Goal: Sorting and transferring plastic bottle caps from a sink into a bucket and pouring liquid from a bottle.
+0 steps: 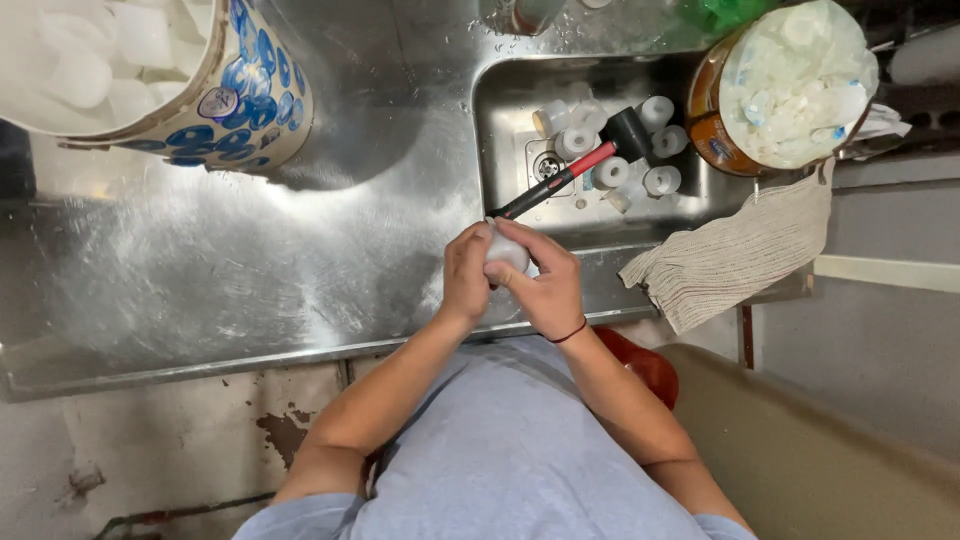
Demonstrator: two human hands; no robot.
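A small white plastic bottle (508,255) is held over the front edge of the steel sink (500,110), wrapped between both hands. The left hand (467,272) is closed around its near side, and the right hand (543,280) is clamped over the top and far side, so little of the bottle shows. A red-and-black tool (560,180) runs from the hands out over the basin, its black head lying among the white bottles (612,172) near the drain (547,166); which hand grips its handle cannot be told.

The step appears to be work on the bottle by hand, and it is best done with the bottle kept steady in one palm while the other hand does the turning or rubbing. The work is better kept over the basin, so that anything dropped lands there. A striped cloth (730,255) hangs over the sink's right rim, a tub of white pieces (790,80) stands above it, and a blue-patterned bucket (250,90) sits at the left
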